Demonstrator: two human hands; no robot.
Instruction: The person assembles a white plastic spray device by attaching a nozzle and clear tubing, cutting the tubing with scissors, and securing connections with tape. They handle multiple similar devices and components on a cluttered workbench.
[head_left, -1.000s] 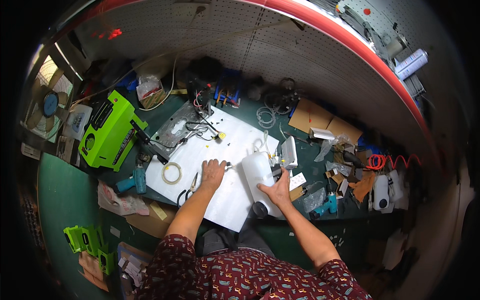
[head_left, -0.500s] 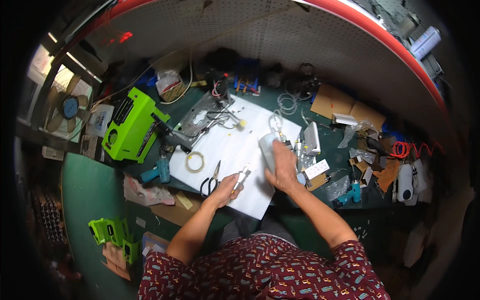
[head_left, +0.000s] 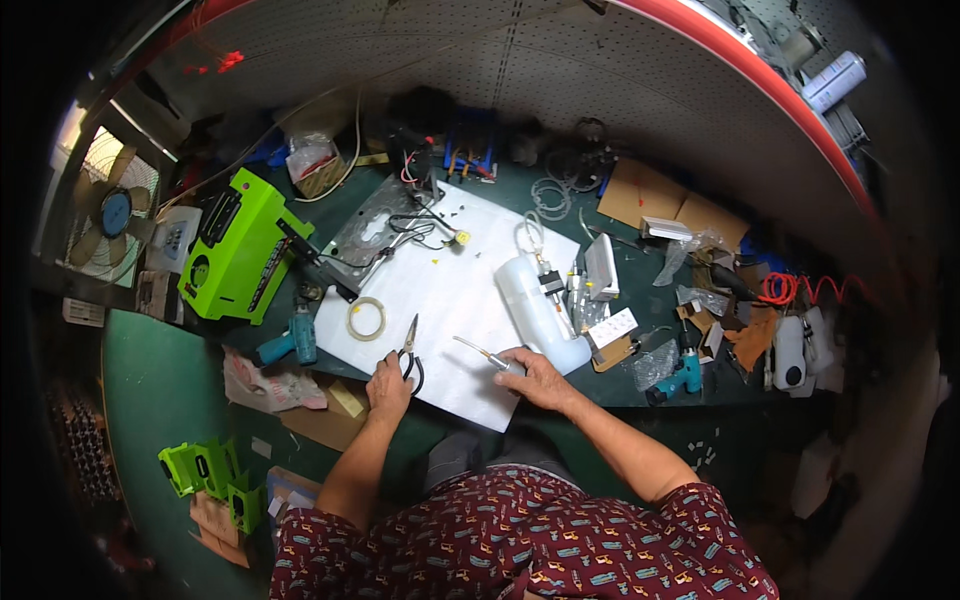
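My left hand (head_left: 387, 388) is at the black-handled scissors (head_left: 411, 352), its fingers closed round one handle loop. The scissors lie near the front edge of the white sheet (head_left: 440, 310), blades pointing away from me. In my right hand (head_left: 540, 381) is a small silver cylindrical part (head_left: 512, 367) with a thin pale tube (head_left: 470, 344) sticking out to the left. Just beyond that hand lies a translucent white plastic tank (head_left: 522, 300) with a clear hose and a dark fitting on it. To the left of the scissors rests a roll of tape (head_left: 366, 319).
A bright green housing (head_left: 240, 250) and a teal power tool (head_left: 291, 340) stand on the left. Behind the sheet lies a metal plate with wires (head_left: 375, 235). On the right are small boxes (head_left: 612, 328), plastic bags, a second teal tool (head_left: 680, 376) and a red coiled hose (head_left: 778, 288).
My right hand has let go of the tank and now holds the silver part, which was in my left hand. My left hand has moved left onto the scissors.
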